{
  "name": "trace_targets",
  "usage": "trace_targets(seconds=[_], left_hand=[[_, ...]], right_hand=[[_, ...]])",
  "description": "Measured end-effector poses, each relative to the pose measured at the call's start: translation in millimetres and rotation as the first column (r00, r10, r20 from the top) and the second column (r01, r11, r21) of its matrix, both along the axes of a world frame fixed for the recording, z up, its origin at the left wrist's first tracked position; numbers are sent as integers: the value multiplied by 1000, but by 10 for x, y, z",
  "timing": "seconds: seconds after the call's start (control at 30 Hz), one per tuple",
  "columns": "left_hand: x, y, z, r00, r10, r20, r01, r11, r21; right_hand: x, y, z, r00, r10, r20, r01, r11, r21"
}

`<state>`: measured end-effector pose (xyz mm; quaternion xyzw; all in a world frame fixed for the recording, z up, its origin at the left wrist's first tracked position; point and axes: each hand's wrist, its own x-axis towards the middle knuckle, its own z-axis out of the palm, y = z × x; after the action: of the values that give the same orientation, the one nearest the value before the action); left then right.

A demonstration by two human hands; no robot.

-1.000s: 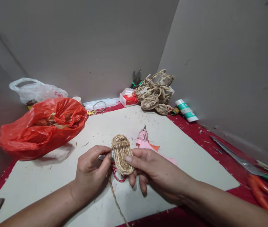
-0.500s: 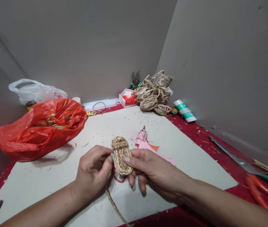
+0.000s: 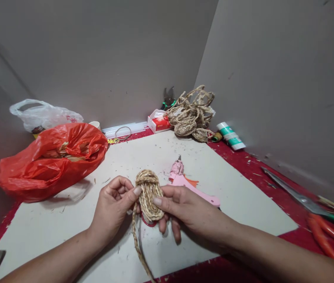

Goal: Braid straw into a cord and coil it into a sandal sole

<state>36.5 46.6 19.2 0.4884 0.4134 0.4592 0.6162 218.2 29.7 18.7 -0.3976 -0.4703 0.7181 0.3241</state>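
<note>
Between my two hands is a small slipper-shaped piece of braided straw cord (image 3: 149,194), held up over the white board. My left hand (image 3: 115,204) pinches its left edge with thumb and forefinger, where a loose tail of braided cord (image 3: 135,236) hangs down toward the board's near edge. My right hand (image 3: 184,204) grips the right side, thumb on the face and fingers behind. Part of a red ring-like thing (image 3: 148,223) shows below the piece, its kind unclear. Beyond my right hand lies a pink glue gun (image 3: 184,182) with an orange trigger.
A red plastic bag (image 3: 51,165) of straw sits left on the white board (image 3: 228,188). Behind are clear sticks (image 3: 139,127), a red-white box (image 3: 160,122), pliers (image 3: 168,97) and a cord bundle (image 3: 192,114). At right lie a green-white roll (image 3: 231,136) and large scissors (image 3: 305,200).
My left thumb and fingers have shifted up along the piece's left edge. The piece has turned slightly, and the cord tail now hangs more visibly beside it.
</note>
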Motion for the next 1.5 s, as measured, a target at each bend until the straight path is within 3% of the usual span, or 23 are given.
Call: trace_targets(seconds=[0.1, 0.2, 0.3, 0.4, 0.5, 0.63, 0.73, 0.87, 1.0, 1.33, 1.5], left_hand=[[-3, 1, 5, 999, 39, -33, -37, 997, 60], [-23, -7, 4, 983, 95, -155, -60, 974, 219], [-54, -14, -20, 952, 131, -276, -9, 915, 403], [-74, -9, -44, 937, 130, -325, 32, 892, 450], [-68, 1, -30, 944, 131, -304, -1, 920, 393], [-54, 30, 32, 974, 94, -206, -47, 973, 225], [-62, 83, 49, 997, -27, -78, 30, 999, 38], [-75, 153, 28, 978, -196, 69, 205, 965, -163], [-72, 169, 24, 967, -238, 85, 252, 942, -221], [-87, 163, 90, 985, -173, -9, 161, 934, -318], [-120, 210, 96, 983, -151, -105, 111, 942, -318]], right_hand=[[3, 1, 9, 1000, -13, -8, 12, 1000, -13], [8, 3, 25, 1000, -15, 0, 15, 1000, -25], [13, 9, 35, 1000, -12, 2, 12, 999, -29], [15, 11, 38, 1000, -20, -20, 19, 999, -36], [16, 8, 46, 999, -24, -45, 22, 998, -61], [20, 7, 67, 998, -20, -56, 15, 997, -74], [25, 16, 70, 997, -18, -72, 12, 997, -81], [31, 28, 56, 996, -22, -82, 15, 997, -78], [36, 28, 45, 996, -23, -82, 16, 997, -82], [22, 17, 43, 998, -44, -47, 38, 994, -107], [6, 20, 7, 999, 27, 47, -23, 995, -96]])
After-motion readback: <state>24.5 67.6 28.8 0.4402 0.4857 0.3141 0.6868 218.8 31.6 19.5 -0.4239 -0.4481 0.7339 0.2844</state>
